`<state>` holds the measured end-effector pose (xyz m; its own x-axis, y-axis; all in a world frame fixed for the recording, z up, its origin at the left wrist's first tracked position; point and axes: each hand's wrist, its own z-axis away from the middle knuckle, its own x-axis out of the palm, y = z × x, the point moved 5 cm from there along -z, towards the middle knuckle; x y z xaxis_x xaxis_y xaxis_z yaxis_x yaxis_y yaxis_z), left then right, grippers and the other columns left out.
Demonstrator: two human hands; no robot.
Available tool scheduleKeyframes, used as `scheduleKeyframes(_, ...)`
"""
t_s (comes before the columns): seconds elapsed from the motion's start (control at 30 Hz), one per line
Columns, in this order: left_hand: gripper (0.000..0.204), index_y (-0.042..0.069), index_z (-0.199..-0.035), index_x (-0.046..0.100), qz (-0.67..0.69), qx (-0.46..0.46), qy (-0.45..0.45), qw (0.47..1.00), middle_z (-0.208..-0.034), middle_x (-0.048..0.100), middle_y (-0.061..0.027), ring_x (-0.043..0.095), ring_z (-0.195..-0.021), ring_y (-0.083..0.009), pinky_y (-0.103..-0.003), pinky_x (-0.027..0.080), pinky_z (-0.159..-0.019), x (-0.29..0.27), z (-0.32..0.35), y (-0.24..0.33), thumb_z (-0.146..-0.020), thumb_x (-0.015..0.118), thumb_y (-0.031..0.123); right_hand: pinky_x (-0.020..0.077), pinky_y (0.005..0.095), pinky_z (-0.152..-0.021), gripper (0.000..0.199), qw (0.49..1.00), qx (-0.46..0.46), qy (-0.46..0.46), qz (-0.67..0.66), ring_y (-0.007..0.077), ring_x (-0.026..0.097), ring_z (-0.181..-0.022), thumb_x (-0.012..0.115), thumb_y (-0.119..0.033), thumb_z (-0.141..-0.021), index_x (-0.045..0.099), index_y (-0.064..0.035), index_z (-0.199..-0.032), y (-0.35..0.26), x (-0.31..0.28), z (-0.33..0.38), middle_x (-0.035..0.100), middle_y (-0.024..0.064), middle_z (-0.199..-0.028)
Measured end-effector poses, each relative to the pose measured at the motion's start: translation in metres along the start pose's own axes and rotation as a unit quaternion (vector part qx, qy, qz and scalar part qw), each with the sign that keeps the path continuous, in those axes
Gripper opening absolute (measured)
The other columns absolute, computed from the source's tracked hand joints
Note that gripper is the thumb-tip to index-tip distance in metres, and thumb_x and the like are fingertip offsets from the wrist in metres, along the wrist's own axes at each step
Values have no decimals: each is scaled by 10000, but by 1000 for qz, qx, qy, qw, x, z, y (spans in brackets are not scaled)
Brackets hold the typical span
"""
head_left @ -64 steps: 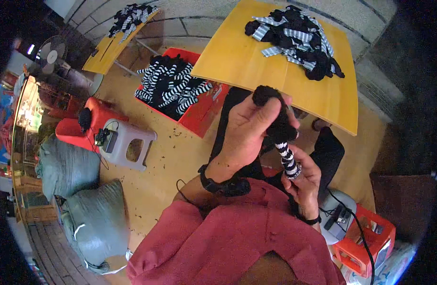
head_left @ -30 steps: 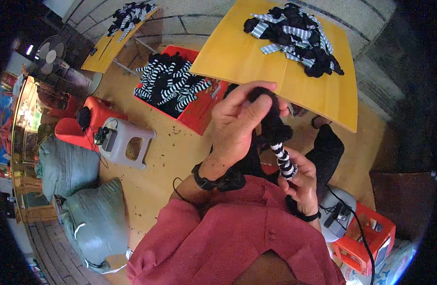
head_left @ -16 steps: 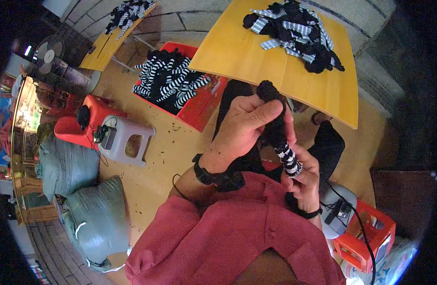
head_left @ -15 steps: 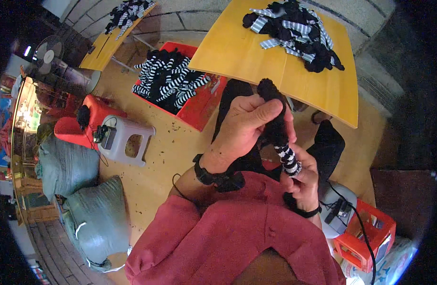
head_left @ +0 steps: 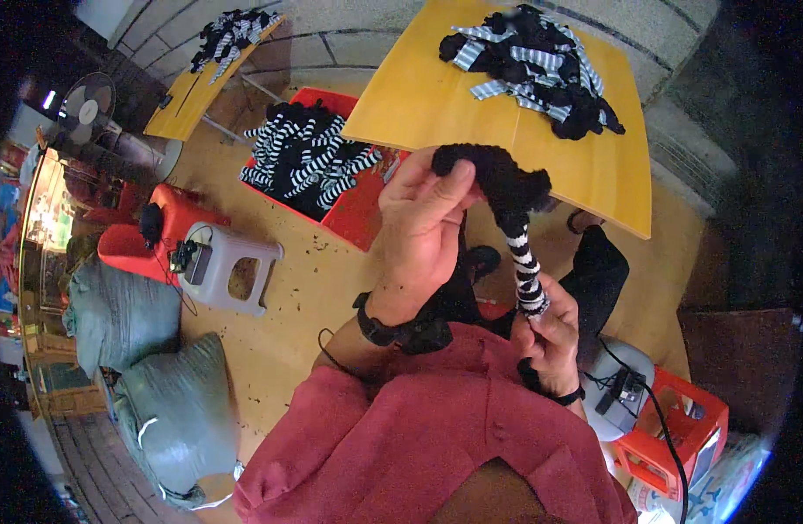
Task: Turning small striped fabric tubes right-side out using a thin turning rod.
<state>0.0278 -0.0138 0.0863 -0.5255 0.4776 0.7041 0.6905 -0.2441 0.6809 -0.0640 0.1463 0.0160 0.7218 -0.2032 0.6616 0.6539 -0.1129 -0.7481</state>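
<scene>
Between my two hands hangs a black plush piece with a black-and-white striped knitted tube (head_left: 525,258). My left hand (head_left: 427,214) pinches the black fuzzy end between thumb and fingers. Lower down, my right hand (head_left: 551,336) grips the striped end, which points down toward my lap. A pile of black fuzzy pieces with flat striped strips (head_left: 541,65) lies on the yellow table (head_left: 401,105) in front of me. To its left, a red bin (head_left: 366,210) holds several plumper black-and-white striped pieces (head_left: 305,153).
Another yellow table (head_left: 176,113) at far left bears a similar pile. On the left are a fan (head_left: 89,109), a red stool (head_left: 126,249), a grey stool (head_left: 248,253) with a black device, and green sacks (head_left: 179,410). A red crate (head_left: 672,437) and black cable (head_left: 668,419) are at right.
My left hand has moved left, away from my right hand, and the black plush part is spread wider. More of the striped tube shows above my right hand.
</scene>
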Motion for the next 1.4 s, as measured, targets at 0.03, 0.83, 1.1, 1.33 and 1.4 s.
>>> scheduleKeyframes(0.03, 168, 30, -1036, 543, 0, 0, -3, 1000, -957, 622, -84, 611, -852, -190, -344, 495, -777, -1, -2, 0, -887, 543, 107, 259, 177, -337, 484, 1000, -7, 10, -3, 71, 449, -464, 596, -107, -796, 453, 32, -1236, 1, -1, 0, 572, 95, -747)
scheduleKeyframes(0.83, 230, 5, -1010, 554, 11, -50, 30, 998, -852, 632, -99, 637, -761, -213, -335, 537, -663, 21, 9, -27, -887, 568, 199, 283, 176, -391, 373, 988, -35, 96, 112, 60, 439, -479, 567, -109, -866, 471, 3, -1208, -2, 8, 4, 547, 40, -672)
scheduleKeyframes(1.1, 180, -9, -956, 554, -168, 38, 61, 983, -793, 602, -85, 623, -677, -193, -322, 530, -616, 6, 22, -41, -876, 583, 149, 289, 182, -397, 382, 969, -140, 169, 111, 66, 431, -471, 565, -79, -862, 456, -3, -1221, 1, 10, 8, 575, 50, -712)
scheduleKeyframes(1.33, 147, -16, -951, 552, -162, 58, 54, 984, -779, 604, -86, 613, -647, -193, -319, 515, -578, 2, 17, -44, -869, 583, 101, 311, 179, -417, 379, 996, -17, 55, -74, 75, 448, -493, 523, -3, -845, 461, -5, -1219, 0, 17, -4, 583, 75, -721)
scheduleKeyframes(1.4, 146, -13, -953, 555, -170, 57, 71, 981, -783, 608, -87, 612, -648, -194, -316, 514, -584, -2, 17, -46, -871, 580, 106, 325, 175, -433, 376, 979, -84, 158, 101, 74, 459, -510, 520, -1, -843, 467, -3, -1215, -5, 10, -3, 579, 72, -719)
